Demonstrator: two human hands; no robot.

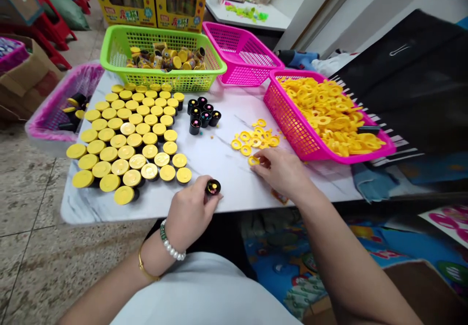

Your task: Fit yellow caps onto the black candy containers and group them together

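Near the table's front edge, my left hand [192,207] is closed around a small black cup [213,187] with tiny coloured bits inside. My right hand [280,171] has its fingertips pinched on a yellow plastic ring [253,160] at the near side of a loose group of yellow rings [258,139]. Several open black cups [195,113] with coloured bits in them stand at the middle of the table. To their left, many black cups with yellow lids [126,152] stand upright in a close cluster.
A pink basket [303,142] heaped with yellow rings stands at the right. Behind are a green basket [120,78] of small wrapped cups and another pink basket [237,73]. A lined pink bin [47,130] is left of the white table [234,193]. Yellow boxes [153,3] rise behind.
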